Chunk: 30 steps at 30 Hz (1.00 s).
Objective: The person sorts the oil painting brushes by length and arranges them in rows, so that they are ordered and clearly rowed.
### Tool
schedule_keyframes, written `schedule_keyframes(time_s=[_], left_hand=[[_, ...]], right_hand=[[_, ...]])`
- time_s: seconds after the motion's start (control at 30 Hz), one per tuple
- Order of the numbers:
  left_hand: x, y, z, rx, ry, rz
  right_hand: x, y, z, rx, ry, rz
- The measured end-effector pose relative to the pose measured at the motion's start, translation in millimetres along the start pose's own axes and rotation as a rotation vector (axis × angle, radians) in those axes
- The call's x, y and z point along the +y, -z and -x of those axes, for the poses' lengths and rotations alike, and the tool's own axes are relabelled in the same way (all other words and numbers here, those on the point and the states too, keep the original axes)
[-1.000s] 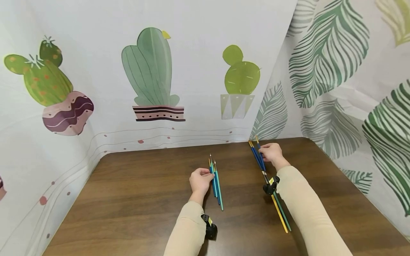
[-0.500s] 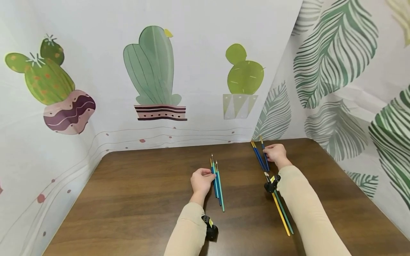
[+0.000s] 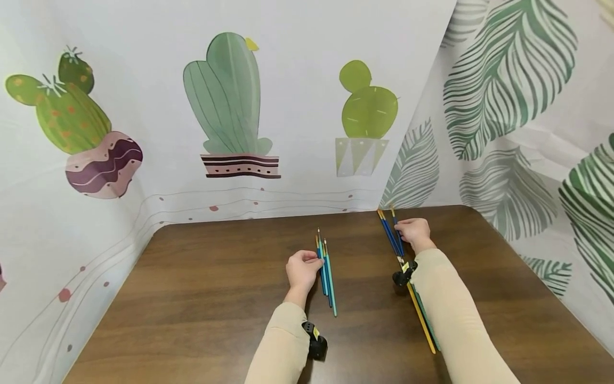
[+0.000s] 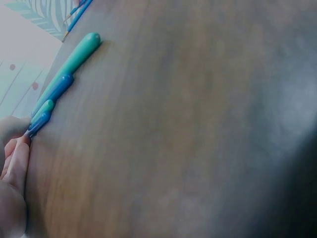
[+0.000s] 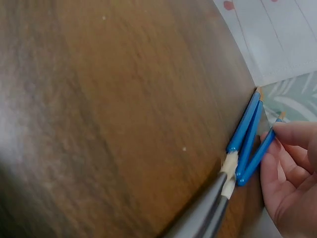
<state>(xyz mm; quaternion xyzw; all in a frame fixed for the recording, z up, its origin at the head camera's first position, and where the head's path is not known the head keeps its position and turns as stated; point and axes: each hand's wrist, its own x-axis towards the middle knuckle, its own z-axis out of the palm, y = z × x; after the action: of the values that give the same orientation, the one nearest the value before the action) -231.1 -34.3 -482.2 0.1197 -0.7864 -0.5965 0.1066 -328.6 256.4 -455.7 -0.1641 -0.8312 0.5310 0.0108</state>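
My left hand [image 3: 302,271] pinches a small bunch of slim teal and blue paintbrushes [image 3: 330,278] near mid-table, bristles pointing to the back wall. In the left wrist view their rounded handle ends [image 4: 74,59] stick out past the thumb and fingers, staggered in length. At the table's back right, my right hand [image 3: 415,232] holds one blue paintbrush [image 5: 258,157] between thumb and fingers. Two more blue paintbrushes [image 5: 242,128] lie just left of it, and the held brush's handle end meets theirs, forming a narrow V.
A yellow-handled brush [image 3: 423,323] and a green-handled brush [image 3: 428,319] lie side by side under the right forearm. Their pale bristles [image 5: 229,164] touch the blue handle ends. A printed cloth [image 3: 297,106] hangs behind the brown wooden table [image 3: 216,282].
The right hand has swung its blue brush rightward, away from the two other blue ones, then stayed about there. The left hand keeps its hold on the bunch.
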Motion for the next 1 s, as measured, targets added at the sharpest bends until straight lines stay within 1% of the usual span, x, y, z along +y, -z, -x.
schedule_keyframes(time_s=[0.1, 0.33, 0.4, 0.57, 0.7, 0.8, 1.0], left_hand=[[1.2, 1.3, -0.7, 0.002, 0.005, 0.006], [2.2, 3.9, -3.1, 0.009, -0.008, 0.007], [2.7, 4.1, -3.0, 0.009, 0.0, 0.006], [2.6, 2.5, -3.2, -0.002, 0.011, 0.007], [2.0, 1.4, -3.0, -0.001, 0.007, 0.002], [2.0, 1.2, -2.0, -0.001, 0.004, 0.003], [1.5, 1.0, -0.5, -0.008, 0.01, 0.013]], right_hand=[[-1.4, -1.5, 1.1, 0.003, 0.003, 0.007], [-5.2, -3.0, 2.3, 0.019, 0.031, 0.065], [-6.1, -3.2, 3.1, 0.022, 0.031, 0.085], [-8.1, -2.1, 6.6, 0.046, 0.027, 0.181], [-9.8, -0.9, 10.6, 0.074, 0.051, 0.285], [-10.5, -0.8, 13.9, 0.086, 0.063, 0.328], [-8.2, -1.5, 15.5, 0.083, 0.052, 0.323]])
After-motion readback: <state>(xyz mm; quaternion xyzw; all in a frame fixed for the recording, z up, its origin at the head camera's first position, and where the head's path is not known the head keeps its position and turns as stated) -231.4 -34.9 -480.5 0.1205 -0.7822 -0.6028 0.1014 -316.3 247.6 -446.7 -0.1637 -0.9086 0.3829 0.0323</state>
